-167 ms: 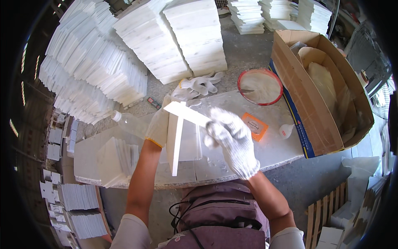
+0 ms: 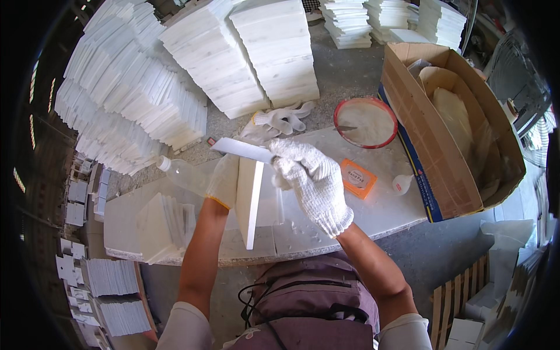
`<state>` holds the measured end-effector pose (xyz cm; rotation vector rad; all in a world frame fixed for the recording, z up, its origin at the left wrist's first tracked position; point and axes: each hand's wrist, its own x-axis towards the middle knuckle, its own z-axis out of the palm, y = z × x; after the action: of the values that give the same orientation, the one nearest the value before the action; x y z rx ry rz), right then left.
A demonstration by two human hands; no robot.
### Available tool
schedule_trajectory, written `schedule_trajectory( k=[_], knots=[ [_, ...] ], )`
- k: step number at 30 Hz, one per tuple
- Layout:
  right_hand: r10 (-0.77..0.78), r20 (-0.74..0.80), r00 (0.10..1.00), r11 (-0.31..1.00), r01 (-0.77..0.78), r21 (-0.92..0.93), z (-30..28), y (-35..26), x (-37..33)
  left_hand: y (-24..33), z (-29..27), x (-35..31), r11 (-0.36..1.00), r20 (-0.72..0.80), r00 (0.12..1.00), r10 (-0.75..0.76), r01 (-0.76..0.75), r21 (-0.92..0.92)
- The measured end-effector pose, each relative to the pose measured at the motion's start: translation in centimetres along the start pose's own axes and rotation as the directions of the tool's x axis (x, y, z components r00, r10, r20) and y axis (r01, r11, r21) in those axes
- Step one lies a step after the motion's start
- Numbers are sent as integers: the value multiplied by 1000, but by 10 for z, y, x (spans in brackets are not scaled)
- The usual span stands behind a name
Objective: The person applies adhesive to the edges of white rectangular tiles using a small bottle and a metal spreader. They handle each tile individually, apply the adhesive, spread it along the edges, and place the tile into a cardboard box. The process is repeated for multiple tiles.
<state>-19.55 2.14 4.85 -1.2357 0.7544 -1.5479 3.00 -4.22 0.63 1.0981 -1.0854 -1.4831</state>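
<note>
My left hand (image 2: 223, 181), in a white glove with a yellow cuff edge, is closed on a white stone tile (image 2: 251, 204). The tile stands on edge, and it hides most of my fingers. In my white-gloved right hand (image 2: 314, 189), the fingers grip one end of a flat, pale strip (image 2: 242, 149) whose exact kind I cannot make out. The strip lies across the tile's upper end; contact between them cannot be judged. Several tiles (image 2: 166, 224) lean together on the work table to the left, beside a clear plastic bottle (image 2: 185, 175).
A red-rimmed bowl of pale powder (image 2: 395, 125), an orange packet (image 2: 357, 178) and a small white bottle (image 2: 402, 184) lie to the right. Beyond them stands a cardboard box (image 2: 431, 134). Spare gloves (image 2: 283, 119) lie ahead, near tall tile stacks (image 2: 280, 52).
My right hand has moved left and slightly up with the strip, which now reaches further left across the tile's top. The strip's face has tilted and looks darker. My left hand stays nearly still.
</note>
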Motion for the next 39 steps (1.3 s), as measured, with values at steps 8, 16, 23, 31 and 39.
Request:
schedule_trajectory(
  k=[8, 16, 23, 31, 39],
  knots=[
    [231, 252, 940, 880, -312, 358, 1, 21, -82, 19, 0, 8, 978, -27, 978, -207, 208, 33],
    [470, 127, 873, 661, -444, 605, -49, 38, -121, 69, 19, 13, 941, -540, 796, 273, -105, 320],
    [479, 131, 868, 604, -434, 668, -50, 55, -134, 81, 13, 27, 588, -338, 497, 799, -531, 610],
    [476, 40, 878, 629, -372, 683, -65, 54, -140, 50, 13, -16, 164, -40, 311, 949, -384, 909],
    [540, -40, 841, 622, -367, 691, -81, 51, -151, 25, 21, -105, -462, 727, 418, 546, -573, 677]
  ],
)
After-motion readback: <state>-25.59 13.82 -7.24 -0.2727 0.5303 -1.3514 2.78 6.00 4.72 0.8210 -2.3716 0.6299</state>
